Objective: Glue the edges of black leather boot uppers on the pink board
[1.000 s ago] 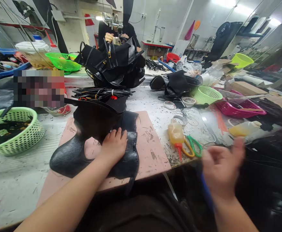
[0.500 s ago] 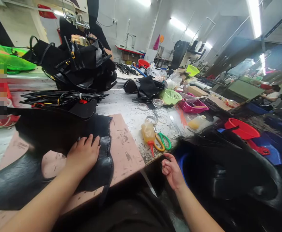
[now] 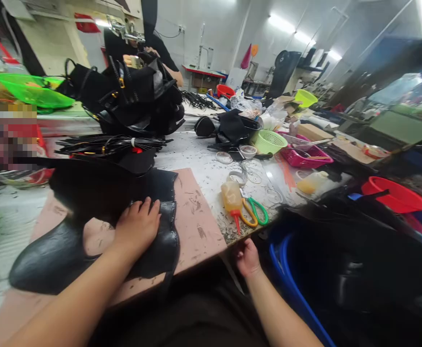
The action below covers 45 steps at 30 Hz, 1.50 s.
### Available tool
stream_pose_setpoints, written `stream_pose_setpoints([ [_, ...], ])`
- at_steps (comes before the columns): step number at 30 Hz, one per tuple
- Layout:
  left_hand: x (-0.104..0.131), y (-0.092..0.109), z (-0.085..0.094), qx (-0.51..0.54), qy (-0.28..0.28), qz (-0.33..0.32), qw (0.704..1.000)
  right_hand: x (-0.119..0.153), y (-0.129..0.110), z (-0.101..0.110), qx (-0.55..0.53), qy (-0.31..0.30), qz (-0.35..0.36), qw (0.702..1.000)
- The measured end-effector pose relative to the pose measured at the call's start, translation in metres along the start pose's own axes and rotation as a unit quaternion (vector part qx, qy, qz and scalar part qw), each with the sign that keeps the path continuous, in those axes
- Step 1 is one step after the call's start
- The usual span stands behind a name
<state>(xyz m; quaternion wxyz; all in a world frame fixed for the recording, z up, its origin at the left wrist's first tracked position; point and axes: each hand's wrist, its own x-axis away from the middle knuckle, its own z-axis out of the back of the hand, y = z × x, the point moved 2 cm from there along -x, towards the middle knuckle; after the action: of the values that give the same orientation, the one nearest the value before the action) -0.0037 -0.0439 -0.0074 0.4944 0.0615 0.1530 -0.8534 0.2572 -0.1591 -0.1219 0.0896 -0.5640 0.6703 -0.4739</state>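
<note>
My left hand (image 3: 138,226) lies palm down, fingers out, on a black leather piece (image 3: 44,260) shaped like a boot upper, with stitching along its right edge. The leather rests on a pinkish board (image 3: 201,221). My right hand (image 3: 249,260) is at the table's front edge, its fingers curled inward; their tips are in shadow, so anything in them is hidden. Just beyond it on the table lie a squeeze bottle (image 3: 231,195) of amber liquid with a red nozzle and scissors (image 3: 260,212) with one orange and one green handle.
Behind the leather are a bundle of black strips (image 3: 113,144) and a heap of black leather pieces (image 3: 131,101). Green (image 3: 270,143) and magenta (image 3: 305,159) baskets stand farther right. A blue-rimmed bin (image 3: 286,260) with black material is at my right. A person (image 3: 170,72) sits behind the heap.
The view has swung left, so the scene has shifted right. My right hand has drawn in toward the table edge, and its raised index finger has curled in. My left hand stays on the leather.
</note>
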Motion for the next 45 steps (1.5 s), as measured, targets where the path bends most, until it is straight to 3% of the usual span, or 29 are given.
stream_pose_setpoints([
  [4,0.002,0.002,0.003,0.003,-0.02,0.011,1.0,0.024,0.0,0.005,0.013,-0.055,-0.066,0.996],
  [6,0.003,0.002,0.004,0.009,-0.026,0.015,1.0,0.044,-0.007,0.005,0.086,-0.121,-0.122,0.981],
  [8,0.005,0.002,0.004,0.014,-0.034,0.015,0.999,0.064,-0.02,0.0,0.23,-0.224,-0.188,0.928],
  [10,0.01,-0.002,0.004,0.023,-0.046,-0.001,0.999,0.079,-0.041,-0.013,0.362,-0.322,-0.213,0.848],
  [12,0.018,-0.009,0.004,0.041,-0.061,-0.047,0.996,0.085,-0.066,-0.038,0.431,-0.377,-0.157,0.804],
  [14,0.03,-0.019,0.007,0.073,-0.085,-0.125,0.986,0.08,-0.088,-0.074,0.502,-0.396,-0.017,0.769],
  [17,0.055,-0.035,0.017,0.129,-0.134,-0.252,0.95,0.06,-0.1,-0.14,0.605,-0.354,0.285,0.653],
  [19,0.075,-0.045,0.029,0.158,-0.162,-0.299,0.927,0.046,-0.09,-0.183,0.632,-0.352,0.411,0.554],
  [20,0.084,-0.049,0.035,0.171,-0.173,-0.307,0.92,0.041,-0.081,-0.202,0.644,-0.375,0.439,0.502],
  [22,0.103,-0.058,0.048,0.193,-0.196,-0.306,0.911,0.035,-0.06,-0.23,0.667,-0.443,0.43,0.417],
  [24,0.119,-0.068,0.06,0.211,-0.215,-0.28,0.912,0.039,-0.042,-0.245,0.685,-0.497,0.364,0.387],
  [26,0.131,-0.079,0.069,0.212,-0.218,-0.236,0.923,0.051,-0.03,-0.247,0.687,-0.532,0.266,0.416],
  [28,0.137,-0.089,0.076,0.187,-0.213,-0.201,0.938,0.069,-0.02,-0.24,0.654,-0.559,0.146,0.489],
  [30,0.135,-0.093,0.081,0.136,-0.215,-0.188,0.949,0.088,-0.008,-0.229,0.572,-0.562,0.006,0.598],
  [33,0.115,-0.087,0.083,0.038,-0.238,-0.163,0.957,0.109,0.018,-0.209,0.362,-0.481,-0.188,0.776],
  [35,0.096,-0.078,0.083,-0.011,-0.253,-0.13,0.959,0.119,0.038,-0.196,0.232,-0.399,-0.269,0.846],
  [37,0.075,-0.064,0.084,-0.032,-0.259,-0.099,0.96,0.125,0.057,-0.183,0.165,-0.337,-0.295,0.879],
  [39,0.056,-0.046,0.087,-0.032,-0.26,-0.083,0.962,0.128,0.071,-0.173,0.154,-0.315,-0.289,0.891],
  [42,0.036,-0.011,0.093,-0.019,-0.242,-0.062,0.968,0.128,0.082,-0.165,0.166,-0.343,-0.265,0.886],
  [45,0.032,0.018,0.088,0.014,-0.21,-0.064,0.975,0.121,0.077,-0.16,0.212,-0.356,-0.257,0.873],
])
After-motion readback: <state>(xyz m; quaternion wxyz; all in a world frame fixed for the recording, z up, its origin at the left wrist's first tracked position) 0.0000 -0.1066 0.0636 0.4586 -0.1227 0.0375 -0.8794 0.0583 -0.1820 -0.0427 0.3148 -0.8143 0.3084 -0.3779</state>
